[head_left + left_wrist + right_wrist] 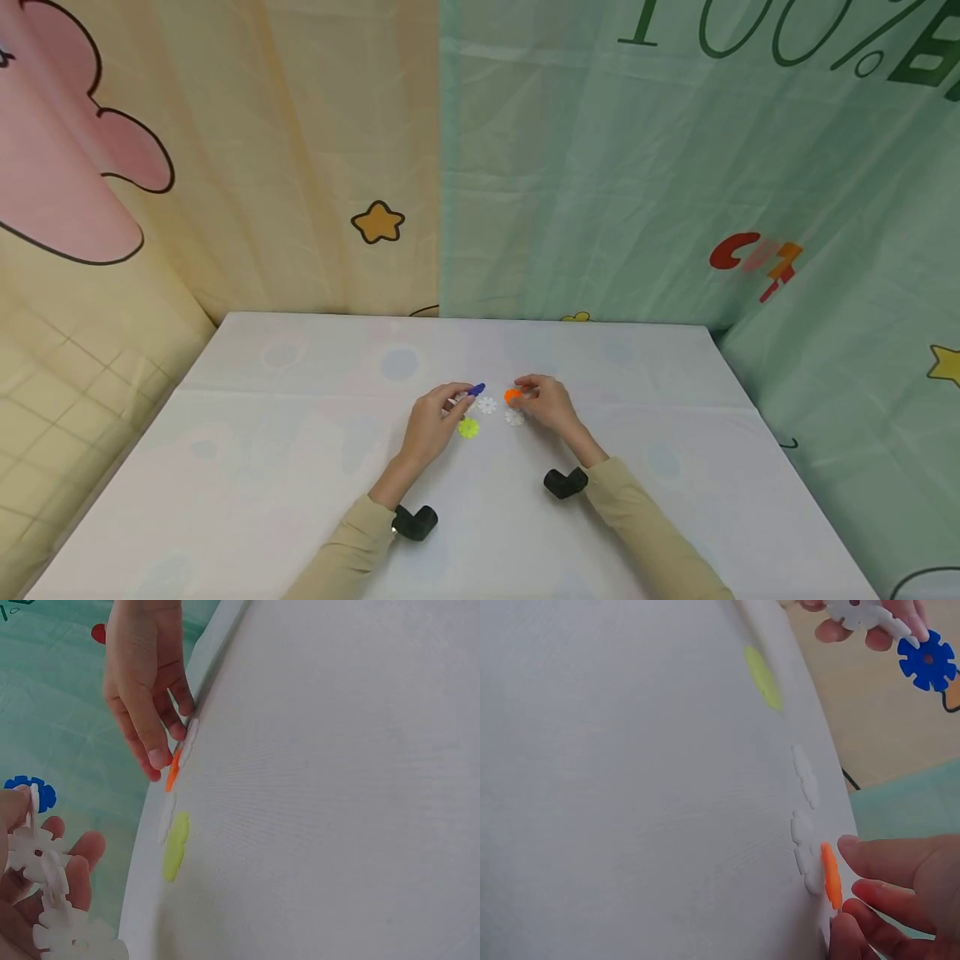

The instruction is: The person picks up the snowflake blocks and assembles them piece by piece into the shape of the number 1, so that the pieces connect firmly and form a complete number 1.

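Now: L grip (435,425) pinching notched wht discs (36,853), blue disc (928,663) | R grip (549,405) at orange disc (831,876), hold can't tell | smooth wht desk (285,475), creased fabric bkgd (525,183)

Left hand (28,907) grips a white chain (55,879), blue disc (46,796) at one end; over on the worktop (337,787), the right hand's (142,675) fingertips are right by the orange disc (173,772), white discs (167,817) and a yellow one (177,846) alongside!
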`<state>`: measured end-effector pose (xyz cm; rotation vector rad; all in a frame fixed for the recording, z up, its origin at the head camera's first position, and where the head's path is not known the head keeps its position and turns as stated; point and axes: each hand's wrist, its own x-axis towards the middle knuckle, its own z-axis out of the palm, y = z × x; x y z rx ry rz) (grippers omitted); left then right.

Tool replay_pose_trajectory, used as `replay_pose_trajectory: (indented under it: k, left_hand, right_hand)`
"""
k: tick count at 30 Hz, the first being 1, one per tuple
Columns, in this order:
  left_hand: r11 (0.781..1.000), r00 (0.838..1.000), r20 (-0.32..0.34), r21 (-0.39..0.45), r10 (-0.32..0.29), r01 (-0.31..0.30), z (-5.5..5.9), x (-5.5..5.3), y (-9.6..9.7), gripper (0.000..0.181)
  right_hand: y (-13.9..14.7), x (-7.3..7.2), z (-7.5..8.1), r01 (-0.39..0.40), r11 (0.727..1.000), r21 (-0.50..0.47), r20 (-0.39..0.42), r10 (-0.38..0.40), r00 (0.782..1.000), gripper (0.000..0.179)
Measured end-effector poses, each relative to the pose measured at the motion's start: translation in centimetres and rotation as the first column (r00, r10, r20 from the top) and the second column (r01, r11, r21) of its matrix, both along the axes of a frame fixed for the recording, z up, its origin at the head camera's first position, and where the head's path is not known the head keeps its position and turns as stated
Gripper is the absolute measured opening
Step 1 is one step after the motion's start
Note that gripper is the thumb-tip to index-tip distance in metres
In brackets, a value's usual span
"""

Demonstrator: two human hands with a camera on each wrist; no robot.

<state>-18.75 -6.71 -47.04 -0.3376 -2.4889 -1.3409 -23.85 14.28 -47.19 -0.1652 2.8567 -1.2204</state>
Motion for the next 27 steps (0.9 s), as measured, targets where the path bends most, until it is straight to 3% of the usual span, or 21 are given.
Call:
replay_pose_trajectory:
  k: [7, 13, 19, 27]
  left_hand:
    - [0.998, 0.997, 0.054, 0.052, -0.047, 0.044, 0.31, 0.21, 0.18, 0.019]
    - [0.999, 0.999, 0.032, 0.04, -0.032, 0.031, 0.46, 0.23, 0.33, 0.017]
    - [1.0, 1.0, 0.01, 0.022, -0.017, 0.017, 0.53, 0.1, 0.37, 0.017]
    - [1.0, 0.999, 0.052, 0.03, -0.006, 0.004, 0.48, 0.28, 0.31, 0.016]
  right_hand:
    - [-0.19, -0.08, -0.49, -0.01, 0.998, 0.061, -0.022, 0.011, 1.0, 0.028]
    - [-0.28, -0.16, -0.48, -0.01, 0.996, 0.086, -0.032, 0.013, 0.999, 0.028]
    - [-0.18, -0.3, -0.56, 0.0, 0.999, 0.038, -0.051, 0.002, 0.999, 0.023]
    - [-0.22, 0.0, -0.6, 0.024, 0.998, -0.062, -0.089, -0.029, 0.996, 0.016]
